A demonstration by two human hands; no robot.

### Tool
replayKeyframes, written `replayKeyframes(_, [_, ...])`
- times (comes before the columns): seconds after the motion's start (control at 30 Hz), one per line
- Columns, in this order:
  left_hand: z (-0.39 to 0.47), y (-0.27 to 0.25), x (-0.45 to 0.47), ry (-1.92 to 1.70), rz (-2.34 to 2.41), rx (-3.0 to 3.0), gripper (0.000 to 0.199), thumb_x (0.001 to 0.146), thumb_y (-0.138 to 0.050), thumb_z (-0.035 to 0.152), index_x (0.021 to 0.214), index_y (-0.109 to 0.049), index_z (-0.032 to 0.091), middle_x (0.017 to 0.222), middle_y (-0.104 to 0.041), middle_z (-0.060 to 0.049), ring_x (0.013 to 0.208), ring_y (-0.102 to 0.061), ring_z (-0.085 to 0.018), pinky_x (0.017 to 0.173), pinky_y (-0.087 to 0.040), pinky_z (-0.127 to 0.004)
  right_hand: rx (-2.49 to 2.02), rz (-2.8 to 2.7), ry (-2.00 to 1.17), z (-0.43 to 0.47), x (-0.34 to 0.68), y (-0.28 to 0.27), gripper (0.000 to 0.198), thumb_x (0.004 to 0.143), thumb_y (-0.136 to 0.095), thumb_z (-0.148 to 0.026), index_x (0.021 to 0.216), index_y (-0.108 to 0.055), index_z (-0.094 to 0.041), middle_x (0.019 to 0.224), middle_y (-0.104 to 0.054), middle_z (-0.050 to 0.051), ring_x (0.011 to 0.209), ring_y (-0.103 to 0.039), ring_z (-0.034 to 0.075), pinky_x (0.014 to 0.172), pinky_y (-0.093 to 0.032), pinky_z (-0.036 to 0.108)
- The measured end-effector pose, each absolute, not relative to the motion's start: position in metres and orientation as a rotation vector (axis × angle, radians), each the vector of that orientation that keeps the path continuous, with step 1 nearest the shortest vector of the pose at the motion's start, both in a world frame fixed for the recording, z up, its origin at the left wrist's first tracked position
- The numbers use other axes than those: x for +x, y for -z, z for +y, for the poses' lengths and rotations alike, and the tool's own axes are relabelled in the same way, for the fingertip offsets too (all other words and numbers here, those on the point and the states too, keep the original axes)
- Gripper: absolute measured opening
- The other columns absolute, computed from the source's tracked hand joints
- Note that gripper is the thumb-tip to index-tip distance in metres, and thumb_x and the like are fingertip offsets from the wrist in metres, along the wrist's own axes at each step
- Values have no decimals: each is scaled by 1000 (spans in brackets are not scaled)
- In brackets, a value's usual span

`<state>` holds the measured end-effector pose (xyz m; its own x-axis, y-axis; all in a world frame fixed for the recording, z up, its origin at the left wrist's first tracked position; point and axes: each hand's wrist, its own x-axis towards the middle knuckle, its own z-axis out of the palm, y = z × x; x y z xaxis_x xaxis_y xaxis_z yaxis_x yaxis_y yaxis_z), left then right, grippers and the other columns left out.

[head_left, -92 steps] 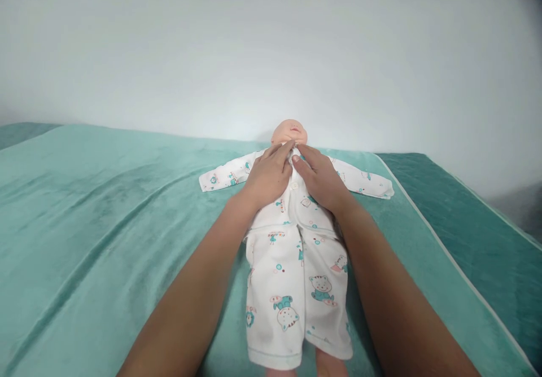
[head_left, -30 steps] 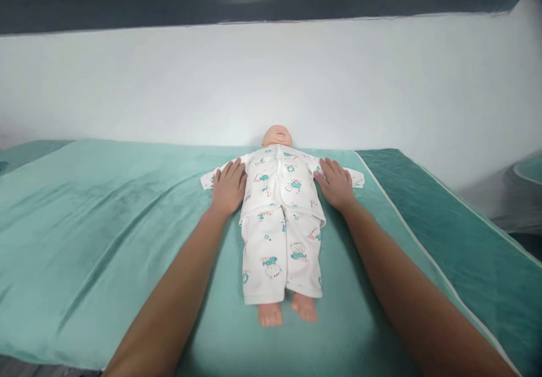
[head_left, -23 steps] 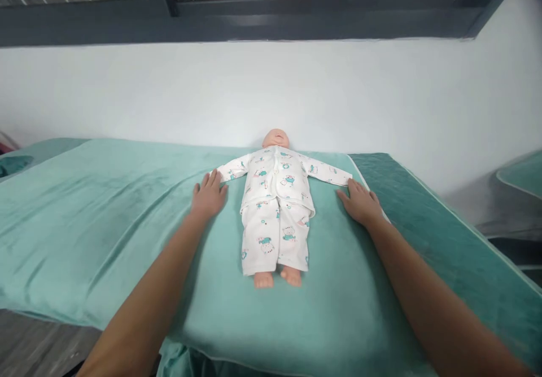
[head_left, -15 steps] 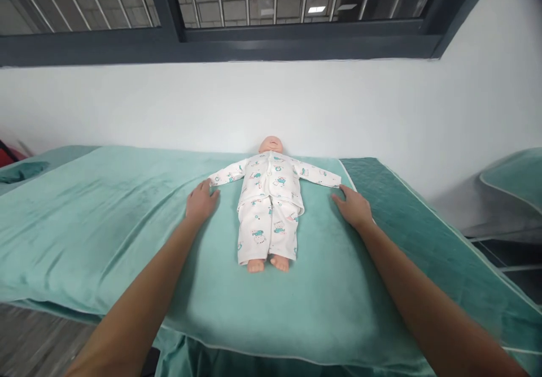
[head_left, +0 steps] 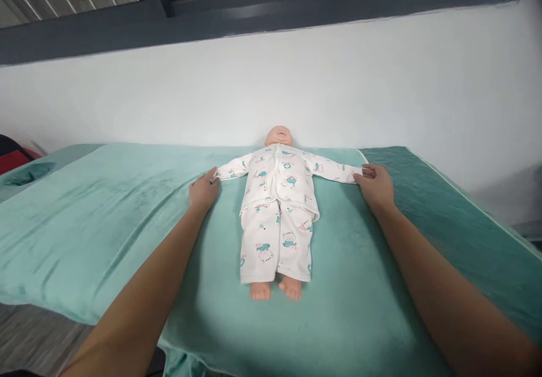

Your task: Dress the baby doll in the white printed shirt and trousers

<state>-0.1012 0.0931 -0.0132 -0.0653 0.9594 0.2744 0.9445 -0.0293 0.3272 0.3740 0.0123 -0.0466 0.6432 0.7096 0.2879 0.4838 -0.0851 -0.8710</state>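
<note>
A baby doll [head_left: 279,136] lies on its back on the green sheet, head toward the wall and bare feet toward me. It wears a white printed pajama top [head_left: 277,179] and matching pajama pants [head_left: 263,247], with both sleeves stretched out sideways. My left hand [head_left: 204,191] pinches the cuff of the sleeve on the left. At the other side, my right hand [head_left: 375,185] has its thumb and fingers closed on the end of the right-side sleeve. The doll's hands are not visible at the cuffs.
A light green sheet [head_left: 105,213] covers the bed, with a darker green cover [head_left: 444,219] at the right. Behind stands a white wall [head_left: 296,83] below a dark window frame [head_left: 254,10]. A red and black item [head_left: 12,157] sits at the far left.
My right hand has gone from resting beside the right sleeve end to gripping it. My left fingers have closed on the left cuff. The view has tilted and come closer.
</note>
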Motion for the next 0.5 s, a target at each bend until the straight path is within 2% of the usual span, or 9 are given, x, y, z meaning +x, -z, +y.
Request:
replayKeyframes(0.13, [106,16,-102,-739,2175,2083,50,93,-45,29,143,-51,32,138,-61,-7,128,-56,-31,107,-42,-46,-1686,-1021,-301,16,376,48,46,69,-67,-23,115,-62,-20,102,-71,8,78,-67,20,73,-54,34])
replayKeyframes(0.3, [106,16,-105,-1035,2151,1925,44,94,-44,20,134,-61,26,125,-69,-10,117,-64,-31,101,-48,-46,-1632,-1005,-276,15,375,48,39,71,-59,-19,110,-64,-22,106,-71,8,88,-68,22,79,-54,37])
replayKeyframes(0.5, [99,13,-105,-1306,2053,1905,45,92,-40,9,128,-66,17,129,-67,-8,123,-61,-24,107,-45,-35,-1668,-989,-233,18,380,54,38,74,-56,-18,111,-64,-20,107,-70,9,94,-68,23,86,-53,40])
